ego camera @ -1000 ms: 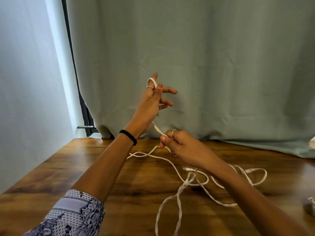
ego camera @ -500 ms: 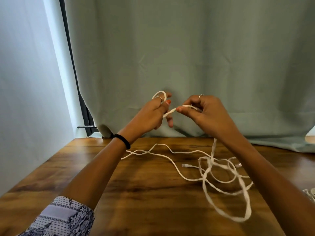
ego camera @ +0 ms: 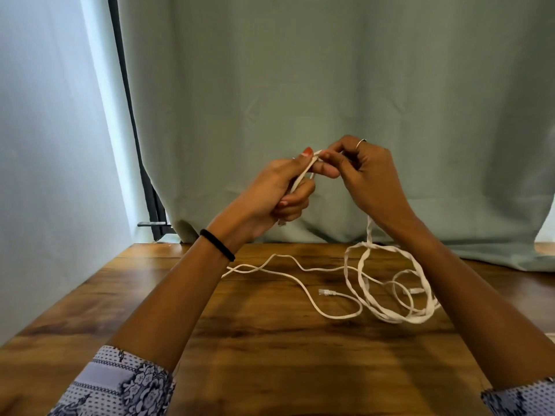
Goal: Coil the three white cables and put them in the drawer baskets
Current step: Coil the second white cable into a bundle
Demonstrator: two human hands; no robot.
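**Operator:** State the condition at centre frame, left to right.

**Technician:** The left hand point(ego camera: 276, 190) is curled, fingers closed around the started turns of the flat white cable point(ego camera: 370, 232). The right hand point(ego camera: 365, 175), immediately to its right and touching it at the fingertips, pinches the same cable between thumb and forefinger. From there the cable hangs down to loose loops on the wooden table point(ego camera: 270, 340), right of centre, lying across a thinner white cable point(ego camera: 295, 279).

**Operator:** Failure modes?

**Technician:** Probable fault: the loops drag the thinner cable upward, because the two overlap. Secondary fault: the flat cable twists, so turns stack unevenly and slip off the fingers. No drawer baskets are in view.
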